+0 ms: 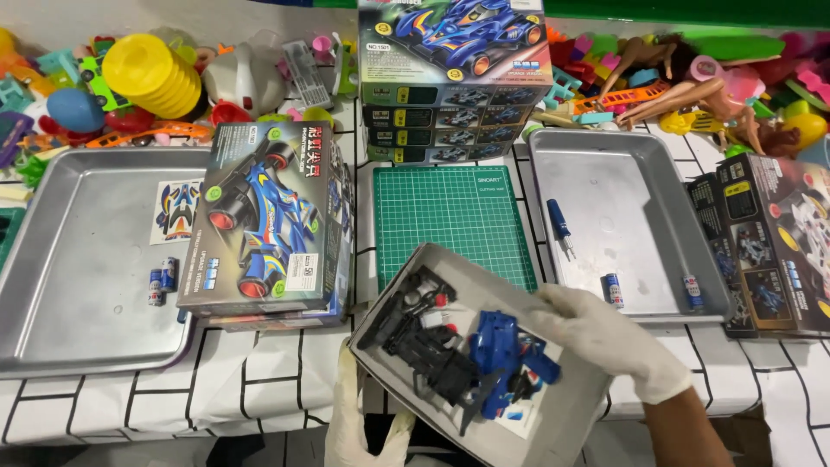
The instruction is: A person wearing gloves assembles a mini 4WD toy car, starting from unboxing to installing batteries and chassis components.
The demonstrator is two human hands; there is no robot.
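two gloved hands grip a shallow grey box tray tilted over the table's near edge: left hand clasps the lower rim, right hand closes on the right rim. light, stiff card; loose black parts and blue car shell likely slide. green mat behind offers open room.

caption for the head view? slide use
Two gloved hands, left hand and right hand, hold a tilted grey box tray of black and blue toy car parts over a green cutting mat.
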